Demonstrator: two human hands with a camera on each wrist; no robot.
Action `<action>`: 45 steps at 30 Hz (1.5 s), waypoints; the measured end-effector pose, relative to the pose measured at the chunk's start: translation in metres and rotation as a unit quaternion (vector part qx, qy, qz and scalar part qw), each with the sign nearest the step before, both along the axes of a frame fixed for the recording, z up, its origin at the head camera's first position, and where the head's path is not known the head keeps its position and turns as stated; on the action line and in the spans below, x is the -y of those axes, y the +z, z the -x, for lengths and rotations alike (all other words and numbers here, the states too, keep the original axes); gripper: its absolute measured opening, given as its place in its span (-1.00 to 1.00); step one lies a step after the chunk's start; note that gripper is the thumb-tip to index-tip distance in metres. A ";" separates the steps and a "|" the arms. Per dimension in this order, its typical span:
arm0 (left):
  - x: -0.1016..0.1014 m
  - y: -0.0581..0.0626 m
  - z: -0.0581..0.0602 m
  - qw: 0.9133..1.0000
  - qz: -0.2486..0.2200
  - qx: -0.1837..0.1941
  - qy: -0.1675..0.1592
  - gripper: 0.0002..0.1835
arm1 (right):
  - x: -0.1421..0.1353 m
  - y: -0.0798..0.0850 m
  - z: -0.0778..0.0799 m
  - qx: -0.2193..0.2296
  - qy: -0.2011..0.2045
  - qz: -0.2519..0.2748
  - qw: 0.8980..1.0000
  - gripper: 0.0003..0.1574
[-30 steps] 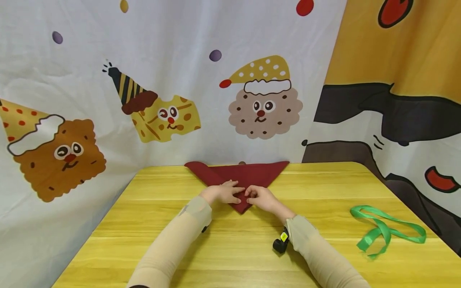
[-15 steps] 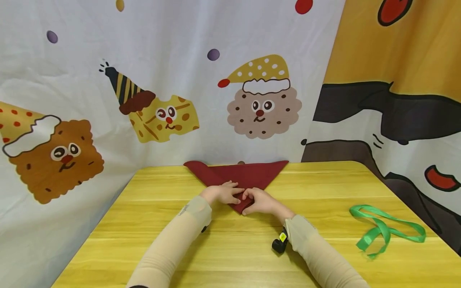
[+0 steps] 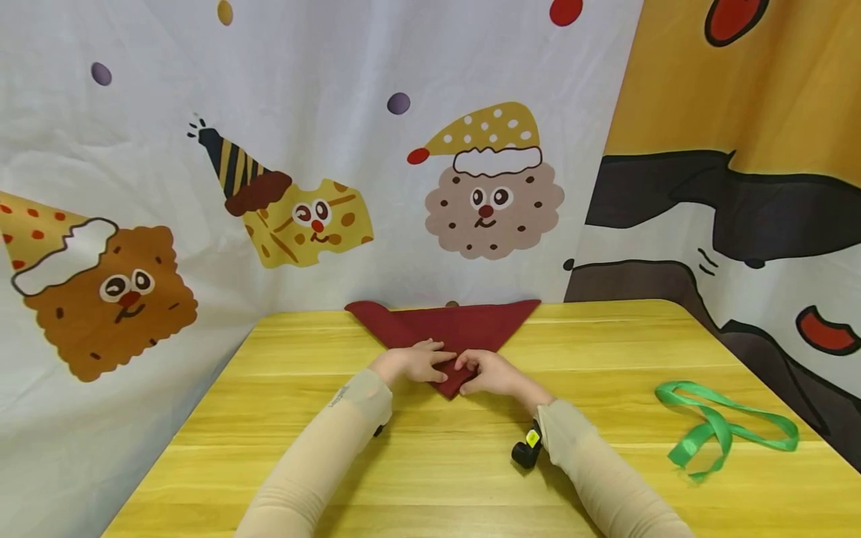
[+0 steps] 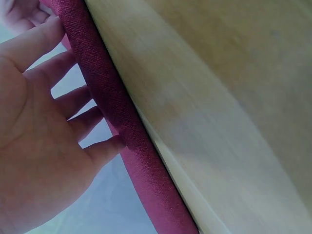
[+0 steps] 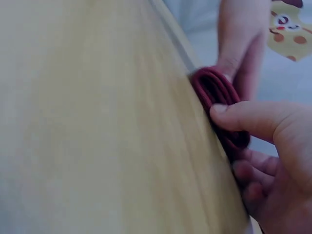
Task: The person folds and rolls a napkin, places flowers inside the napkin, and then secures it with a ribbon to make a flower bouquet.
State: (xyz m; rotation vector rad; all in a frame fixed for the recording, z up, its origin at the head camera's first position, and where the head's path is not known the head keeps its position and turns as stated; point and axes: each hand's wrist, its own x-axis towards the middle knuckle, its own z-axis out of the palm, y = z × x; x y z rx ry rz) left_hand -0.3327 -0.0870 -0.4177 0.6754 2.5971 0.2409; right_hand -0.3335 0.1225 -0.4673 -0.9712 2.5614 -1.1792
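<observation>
The dark red cloth [image 3: 437, 323] lay at the far edge of the desk [image 3: 430, 467], its two upper corners spread wide, its tip pointing toward the near side. The left hand [image 3: 415, 364] rested on it with fingers outstretched; the right hand [image 3: 494, 373] pinched its layered edge (the fingers were partly hidden, so how firmly was hard to tell). Some folding looked done, while the wide corners seemed left to fold. The green ribbon [image 3: 720, 432] lay unused, well apart.
</observation>
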 end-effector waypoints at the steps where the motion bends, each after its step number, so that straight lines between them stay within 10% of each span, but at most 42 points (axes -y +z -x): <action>1: 0.000 0.000 0.000 1.000 -0.001 0.000 -0.001 -0.38 | -0.002 0.000 0.001 0.014 0.004 0.012 1.000 -0.59; 36: 0.007 0.006 -0.005 1.000 0.000 0.001 0.007 -0.38 | 0.002 -0.001 0.008 -0.009 -0.104 0.013 0.994 -0.80; 45: 0.008 0.006 -0.007 1.000 0.001 0.009 0.009 -0.38 | 0.001 0.005 0.009 -0.003 -0.079 -0.012 0.997 -0.75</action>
